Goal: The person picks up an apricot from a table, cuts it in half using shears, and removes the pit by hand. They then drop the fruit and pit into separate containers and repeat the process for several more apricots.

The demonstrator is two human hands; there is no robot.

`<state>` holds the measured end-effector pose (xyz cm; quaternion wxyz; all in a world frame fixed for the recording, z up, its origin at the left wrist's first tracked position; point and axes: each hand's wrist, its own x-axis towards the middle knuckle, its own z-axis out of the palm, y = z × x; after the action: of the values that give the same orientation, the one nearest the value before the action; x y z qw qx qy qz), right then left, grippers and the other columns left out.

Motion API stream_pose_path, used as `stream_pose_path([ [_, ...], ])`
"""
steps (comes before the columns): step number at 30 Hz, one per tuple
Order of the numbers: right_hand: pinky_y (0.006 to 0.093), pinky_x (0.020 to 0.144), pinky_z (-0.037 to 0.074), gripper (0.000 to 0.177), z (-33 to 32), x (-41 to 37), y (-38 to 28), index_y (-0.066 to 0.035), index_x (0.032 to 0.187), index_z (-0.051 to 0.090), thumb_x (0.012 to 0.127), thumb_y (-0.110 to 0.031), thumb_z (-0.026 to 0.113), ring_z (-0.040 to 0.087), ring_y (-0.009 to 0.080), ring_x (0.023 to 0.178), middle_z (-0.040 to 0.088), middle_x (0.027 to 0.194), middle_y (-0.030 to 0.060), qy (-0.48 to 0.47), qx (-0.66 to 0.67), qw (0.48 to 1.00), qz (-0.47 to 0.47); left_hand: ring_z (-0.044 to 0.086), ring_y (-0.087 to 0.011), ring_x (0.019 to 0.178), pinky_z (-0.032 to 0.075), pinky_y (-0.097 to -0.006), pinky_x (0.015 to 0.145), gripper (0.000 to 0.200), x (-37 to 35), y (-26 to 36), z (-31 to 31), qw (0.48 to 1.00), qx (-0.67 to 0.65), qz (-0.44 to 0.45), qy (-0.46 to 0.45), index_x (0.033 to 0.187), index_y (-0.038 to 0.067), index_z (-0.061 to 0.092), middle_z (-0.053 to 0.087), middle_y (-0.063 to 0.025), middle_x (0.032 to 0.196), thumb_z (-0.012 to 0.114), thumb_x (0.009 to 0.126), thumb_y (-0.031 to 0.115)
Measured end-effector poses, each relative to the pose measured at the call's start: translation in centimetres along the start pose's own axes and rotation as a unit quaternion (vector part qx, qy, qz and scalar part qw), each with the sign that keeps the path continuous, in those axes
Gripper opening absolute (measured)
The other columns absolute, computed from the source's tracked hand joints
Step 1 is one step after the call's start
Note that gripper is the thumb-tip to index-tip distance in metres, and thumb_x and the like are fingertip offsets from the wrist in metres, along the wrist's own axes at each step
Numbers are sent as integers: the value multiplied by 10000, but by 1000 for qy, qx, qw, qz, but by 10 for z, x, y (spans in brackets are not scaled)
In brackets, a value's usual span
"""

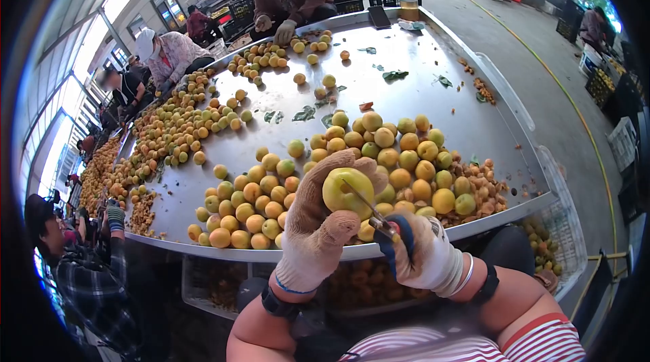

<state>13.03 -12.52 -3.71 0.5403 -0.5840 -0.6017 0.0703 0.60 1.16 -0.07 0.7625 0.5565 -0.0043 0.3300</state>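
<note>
My left hand (313,230), in a brown-palmed work glove, is wrapped round a yellow-green apricot (338,194) just above the table's near edge. My right hand (423,254), in a white and dark blue glove, grips a small knife (384,227). The narrow blade lies across the front of the apricot, its tip at a dark line in the skin. Loose apricots (252,193) lie on the metal table to the left of my hands, and another heap of apricots (406,159) sits behind and to the right.
Brown pits and scraps (484,189) are piled at the metal table's (474,111) right corner. Crates (565,223) stand beside and below it. Across the table a gloved person (291,0) handles apricots; more people line the left side. A jar (407,3) stands at the far end.
</note>
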Motion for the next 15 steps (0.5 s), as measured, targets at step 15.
stream_pose_path([
  [15,434,532,490,229,14,2,-3,-21,1095,591,891,-95,660,615,373,600,615,734,161,52,-20,998,13,566,-231,1274,460,-376,1080,621,-4,7,6,992,106,-59,17,1490,-23,379,577,-145,1371,644,995,243],
])
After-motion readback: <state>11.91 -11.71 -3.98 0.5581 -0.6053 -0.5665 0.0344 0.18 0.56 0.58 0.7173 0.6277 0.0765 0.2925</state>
